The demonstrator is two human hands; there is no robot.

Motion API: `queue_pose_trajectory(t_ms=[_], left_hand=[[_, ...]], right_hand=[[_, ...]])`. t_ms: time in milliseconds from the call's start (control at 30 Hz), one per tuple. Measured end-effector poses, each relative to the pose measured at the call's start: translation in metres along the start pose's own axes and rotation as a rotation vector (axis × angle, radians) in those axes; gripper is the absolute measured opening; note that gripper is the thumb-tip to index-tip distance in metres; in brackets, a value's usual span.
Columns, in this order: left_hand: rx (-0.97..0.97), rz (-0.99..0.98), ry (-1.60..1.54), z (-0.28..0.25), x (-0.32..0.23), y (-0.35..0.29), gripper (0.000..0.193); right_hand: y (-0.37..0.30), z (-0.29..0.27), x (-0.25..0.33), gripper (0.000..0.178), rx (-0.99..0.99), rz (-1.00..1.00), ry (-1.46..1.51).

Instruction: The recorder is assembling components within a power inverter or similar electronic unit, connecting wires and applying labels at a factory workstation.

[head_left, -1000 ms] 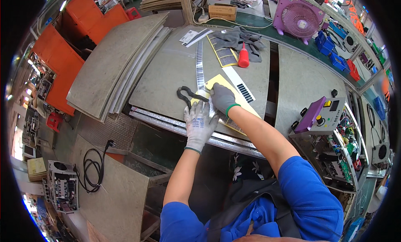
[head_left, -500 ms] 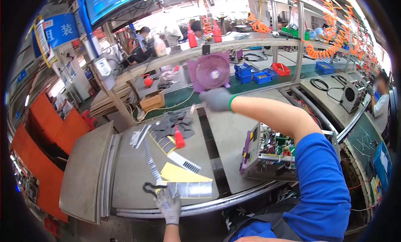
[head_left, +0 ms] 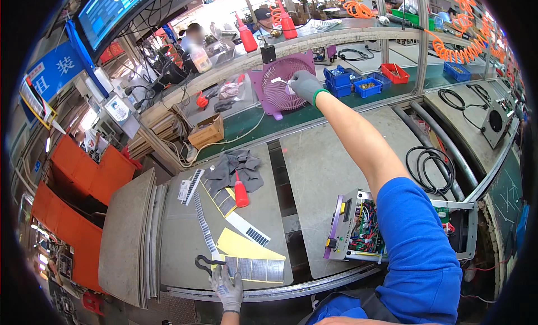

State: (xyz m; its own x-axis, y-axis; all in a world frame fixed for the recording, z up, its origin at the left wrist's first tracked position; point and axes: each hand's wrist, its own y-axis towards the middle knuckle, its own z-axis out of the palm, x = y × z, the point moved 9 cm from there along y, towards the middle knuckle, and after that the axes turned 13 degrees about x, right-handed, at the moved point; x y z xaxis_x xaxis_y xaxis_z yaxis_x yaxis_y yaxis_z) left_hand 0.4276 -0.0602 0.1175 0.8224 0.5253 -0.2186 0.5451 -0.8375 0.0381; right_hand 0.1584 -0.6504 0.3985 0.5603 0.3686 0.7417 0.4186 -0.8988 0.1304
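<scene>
My right hand (head_left: 307, 88), in a grey glove with a green cuff, reaches across the bench to the purple fan grille (head_left: 282, 92). Its fingers are pinched together, and a small white piece (head_left: 278, 80) sticks out at the fingertips; its kind is unclear. My left hand (head_left: 227, 288), in a pale glove, rests at the bench's near edge with fingers stretched out. Beside those fingers lies a bent black cord loop (head_left: 208, 263). A sheet of silver labels (head_left: 255, 269) with yellow backing is under or next to the fingertips.
An opened device (head_left: 361, 229) with wiring stands right of me, partly behind my arm. A red bottle (head_left: 241, 194) lies by a grey cloth (head_left: 238, 171). Blue bins (head_left: 367, 88) and a red bin (head_left: 395, 73) stand beyond. Stacked boards (head_left: 126, 241) lean at left.
My right hand has moved slightly right at the fan, and the white piece now shows at its fingertips. The view has shifted and tilted. My left hand stays beside the black loop.
</scene>
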Motion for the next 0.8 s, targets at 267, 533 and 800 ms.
queue_pose_trajectory(t_ms=[267, 533, 800], left_hand=[[-0.017, -0.046, -0.008, -0.011, 0.004, 0.001, 0.056], [0.010, -0.008, -0.044, -0.001, 0.010, -0.001, 0.062], [-0.164, -0.027, 0.012, -0.012, 0.020, -0.036, 0.057]], right_hand=[[0.025, 0.003, 0.014, 0.035, -0.024, -0.055, -0.063], [-0.118, -0.033, 0.101, 0.021, -0.060, -0.414, -0.606], [-0.438, -0.117, 0.152, 0.018, -0.227, -0.973, -0.675]])
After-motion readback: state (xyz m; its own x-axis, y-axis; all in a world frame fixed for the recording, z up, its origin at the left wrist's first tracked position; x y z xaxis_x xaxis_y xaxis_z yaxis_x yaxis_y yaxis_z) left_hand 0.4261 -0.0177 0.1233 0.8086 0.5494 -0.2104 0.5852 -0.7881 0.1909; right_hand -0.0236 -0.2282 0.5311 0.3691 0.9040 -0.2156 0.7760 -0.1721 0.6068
